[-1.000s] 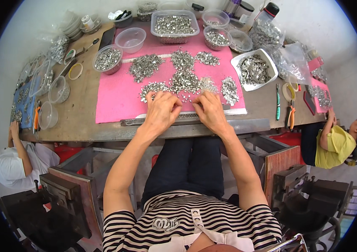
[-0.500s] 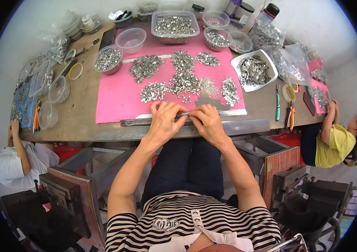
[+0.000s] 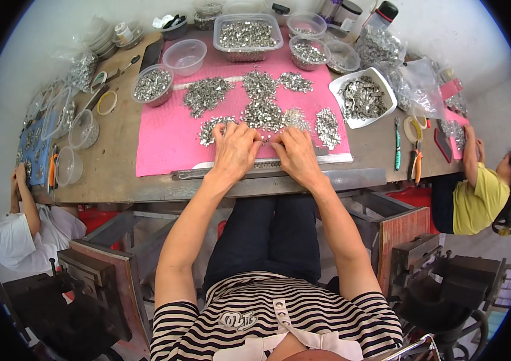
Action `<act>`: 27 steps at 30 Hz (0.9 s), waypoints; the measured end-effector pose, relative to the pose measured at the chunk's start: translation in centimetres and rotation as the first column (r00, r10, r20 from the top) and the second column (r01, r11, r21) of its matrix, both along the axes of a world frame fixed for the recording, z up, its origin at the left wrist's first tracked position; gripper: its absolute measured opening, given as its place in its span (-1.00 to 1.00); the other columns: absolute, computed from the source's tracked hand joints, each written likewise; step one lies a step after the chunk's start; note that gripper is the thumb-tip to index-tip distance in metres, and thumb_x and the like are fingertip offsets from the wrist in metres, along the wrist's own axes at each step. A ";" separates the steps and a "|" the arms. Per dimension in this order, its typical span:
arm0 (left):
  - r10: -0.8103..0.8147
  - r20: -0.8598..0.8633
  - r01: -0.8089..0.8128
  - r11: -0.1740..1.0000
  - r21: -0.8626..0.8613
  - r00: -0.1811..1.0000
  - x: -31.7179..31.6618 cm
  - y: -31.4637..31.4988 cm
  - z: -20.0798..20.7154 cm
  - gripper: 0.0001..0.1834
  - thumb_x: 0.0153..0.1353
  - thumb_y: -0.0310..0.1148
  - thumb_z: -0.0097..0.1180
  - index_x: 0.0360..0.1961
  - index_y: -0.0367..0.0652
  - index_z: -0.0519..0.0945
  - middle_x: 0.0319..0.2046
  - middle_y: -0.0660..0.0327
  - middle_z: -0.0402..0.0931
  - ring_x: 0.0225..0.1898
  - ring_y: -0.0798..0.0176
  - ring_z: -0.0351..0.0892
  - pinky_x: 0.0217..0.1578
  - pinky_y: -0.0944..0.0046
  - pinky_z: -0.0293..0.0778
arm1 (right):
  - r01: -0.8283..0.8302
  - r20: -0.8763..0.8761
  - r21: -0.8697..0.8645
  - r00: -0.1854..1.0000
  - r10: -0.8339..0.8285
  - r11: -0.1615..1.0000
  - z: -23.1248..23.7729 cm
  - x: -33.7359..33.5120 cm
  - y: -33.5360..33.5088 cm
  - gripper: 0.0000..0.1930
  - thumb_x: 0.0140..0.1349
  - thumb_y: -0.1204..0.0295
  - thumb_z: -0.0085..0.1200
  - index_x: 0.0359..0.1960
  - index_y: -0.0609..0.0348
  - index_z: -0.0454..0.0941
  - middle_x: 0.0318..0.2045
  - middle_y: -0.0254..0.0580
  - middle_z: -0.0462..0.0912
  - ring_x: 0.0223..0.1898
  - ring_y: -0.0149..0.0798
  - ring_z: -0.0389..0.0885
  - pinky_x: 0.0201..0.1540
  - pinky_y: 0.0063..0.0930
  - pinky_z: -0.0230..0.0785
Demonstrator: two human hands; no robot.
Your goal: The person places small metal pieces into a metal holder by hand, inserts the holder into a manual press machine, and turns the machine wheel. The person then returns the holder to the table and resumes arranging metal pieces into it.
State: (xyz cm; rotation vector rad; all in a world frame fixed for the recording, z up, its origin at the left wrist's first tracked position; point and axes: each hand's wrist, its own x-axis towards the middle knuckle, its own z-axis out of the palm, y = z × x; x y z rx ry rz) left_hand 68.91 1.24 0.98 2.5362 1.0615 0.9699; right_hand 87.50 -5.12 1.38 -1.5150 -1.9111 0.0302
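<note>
My left hand (image 3: 235,151) and my right hand (image 3: 297,154) reach over the front of a pink mat (image 3: 168,147). Both have bent fingers, tips drawn together at the near side of a heap of small silvery metal pieces (image 3: 264,114). Whatever they pinch is too small to make out. Just below my fingers, a long narrow metal bar (image 3: 198,174) lies along the table edge, with a row of small parts or notches on its middle. A smaller heap (image 3: 208,130) is beside my left fingers, and a paler one (image 3: 296,119) lies beyond my right hand.
More heaps (image 3: 207,95) cover the mat. Behind stand a rectangular tub (image 3: 248,55) and round bowls (image 3: 184,58). A white dish (image 3: 353,118) of metal pieces, green-handled tool (image 3: 397,144) and orange-handled pliers (image 3: 417,165) lie right. Two co-workers (image 3: 481,204) sit at either side.
Both hands have moved away from me, off the bar toward the heaps, and their fingertips are a little farther apart. The bar's middle is now uncovered. The right co-worker's arm has shifted.
</note>
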 end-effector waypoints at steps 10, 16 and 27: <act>0.053 0.059 -0.048 0.995 -0.089 0.997 -1.6 -1.1 0.4 -0.91 0.20 -0.35 0.34 -0.28 -0.04 0.70 -0.33 0.32 0.61 -0.14 0.20 0.54 0.17 -0.03 0.15 | -0.078 -0.037 0.009 0.996 0.079 0.997 0.8 -0.3 -4.1 -0.90 0.19 0.51 0.29 -0.30 0.16 0.61 -0.35 -0.22 0.51 -0.21 -0.13 0.52 -0.06 -0.23 0.27; 0.004 0.077 0.002 0.996 -0.084 0.997 -0.9 -1.1 0.3 -0.91 0.17 -0.34 0.35 -0.30 0.00 0.70 -0.33 0.33 0.55 -0.13 0.19 0.49 0.16 -0.10 0.13 | -0.097 -0.055 0.012 0.994 0.097 0.995 0.8 0.0 -3.6 -0.90 0.18 0.52 0.29 -0.27 0.13 0.67 -0.35 -0.24 0.54 -0.23 -0.15 0.54 -0.09 -0.25 0.28; -0.017 -0.042 0.012 0.993 -0.115 0.999 -0.7 -0.8 0.8 -0.90 0.17 -0.32 0.34 -0.30 -0.01 0.70 -0.32 0.28 0.49 -0.12 0.18 0.48 0.17 -0.04 0.11 | -0.068 0.023 -0.010 0.997 0.068 0.998 -0.2 0.1 1.7 -0.93 0.21 0.51 0.25 -0.29 0.15 0.65 -0.37 -0.20 0.53 -0.27 -0.09 0.53 -0.14 -0.21 0.26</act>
